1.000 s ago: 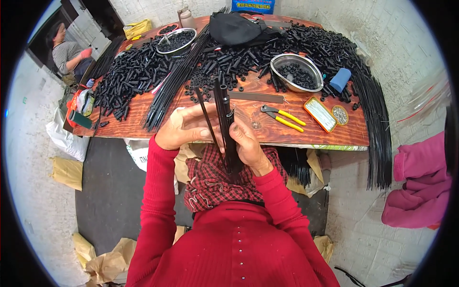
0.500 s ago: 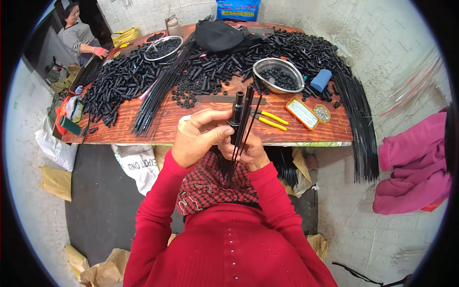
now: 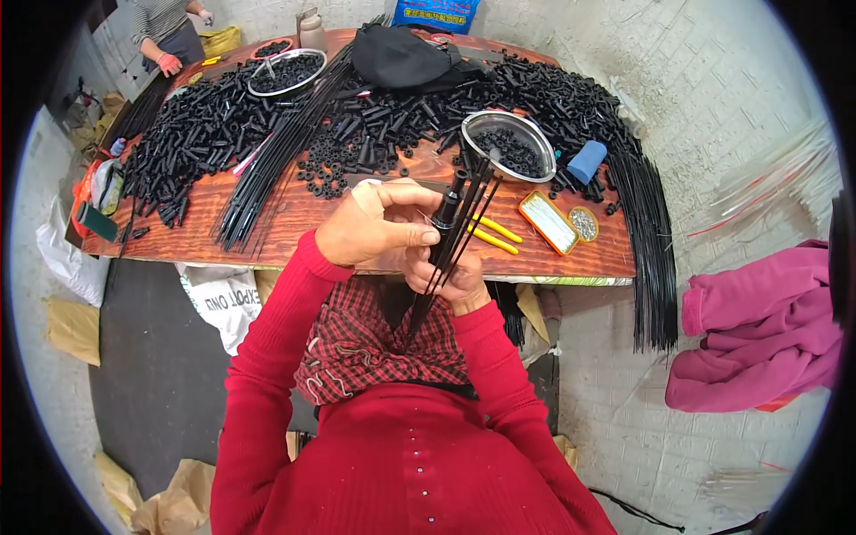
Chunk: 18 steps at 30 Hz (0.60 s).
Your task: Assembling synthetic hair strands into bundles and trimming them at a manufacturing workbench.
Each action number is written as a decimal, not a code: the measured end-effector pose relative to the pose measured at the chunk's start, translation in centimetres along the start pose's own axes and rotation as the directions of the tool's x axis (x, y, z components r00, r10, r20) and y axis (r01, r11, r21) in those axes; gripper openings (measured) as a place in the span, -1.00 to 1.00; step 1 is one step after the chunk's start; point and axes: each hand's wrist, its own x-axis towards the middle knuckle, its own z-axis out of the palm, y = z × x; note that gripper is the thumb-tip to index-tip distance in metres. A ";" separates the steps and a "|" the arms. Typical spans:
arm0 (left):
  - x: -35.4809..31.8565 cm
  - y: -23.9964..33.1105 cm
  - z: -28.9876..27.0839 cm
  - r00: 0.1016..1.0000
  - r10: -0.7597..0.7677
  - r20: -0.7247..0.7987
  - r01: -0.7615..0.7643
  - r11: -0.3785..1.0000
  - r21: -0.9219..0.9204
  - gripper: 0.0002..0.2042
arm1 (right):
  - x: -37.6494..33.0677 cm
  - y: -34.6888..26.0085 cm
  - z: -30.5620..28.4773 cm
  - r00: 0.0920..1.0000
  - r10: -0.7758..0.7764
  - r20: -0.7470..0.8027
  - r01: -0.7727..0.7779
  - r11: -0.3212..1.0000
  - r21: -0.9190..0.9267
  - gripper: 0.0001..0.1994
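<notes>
Over the table's near edge, my left hand (image 3: 379, 223) pinches a stepped black plastic tube fitting (image 3: 448, 207) between thumb and fingers. The fitting stands nearly upright with a slight lean to the right. Just below and to its right, my right hand (image 3: 455, 278) is closed around several thin black rods (image 3: 475, 212). Their upper ends fan apart, while their lower ends point down toward my lap. The rods pass right beside the fitting; whether one goes into it is hidden by my fingers. Yellow-handled pliers (image 3: 496, 234) lie behind the rods.
Black fittings (image 3: 218, 134) are heaped across the wooden table (image 3: 267, 201). Small rings fill a metal bowl (image 3: 546, 147). A rod bundle (image 3: 281, 147) lies left; another hangs off the right edge. An orange-rimmed tin (image 3: 548, 221) sits at right. A co-worker's gloved hand (image 3: 168, 64) is far left.
My view has shifted, so the table sits farther left and higher. The fitting now leans right, and the rods in my right hand spread wider. The co-worker's other hand has come into view.
</notes>
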 end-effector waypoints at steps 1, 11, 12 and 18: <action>-0.1 0.0 0.1 0.995 -0.096 0.014 0.097 0.978 -0.183 -0.61 | 0.1 -0.1 -0.2 1.000 0.000 0.020 0.000 1.000 -0.029 -0.59; -0.8 -1.2 -0.2 0.997 -0.079 -0.015 0.071 0.956 -0.285 -0.63 | 0.3 0.2 0.0 0.995 0.009 -0.102 -0.020 0.993 -0.116 -0.55; -0.7 -1.5 -0.2 0.997 -0.072 -0.019 0.064 0.960 -0.274 -0.62 | 0.3 0.3 -0.1 0.997 0.022 -0.080 -0.031 0.992 -0.118 -0.54; -0.8 -2.0 -0.1 0.996 -0.094 -0.006 0.091 0.975 -0.205 -0.61 | 0.3 -0.2 0.3 0.999 0.026 -0.019 -0.029 0.986 -0.164 -0.52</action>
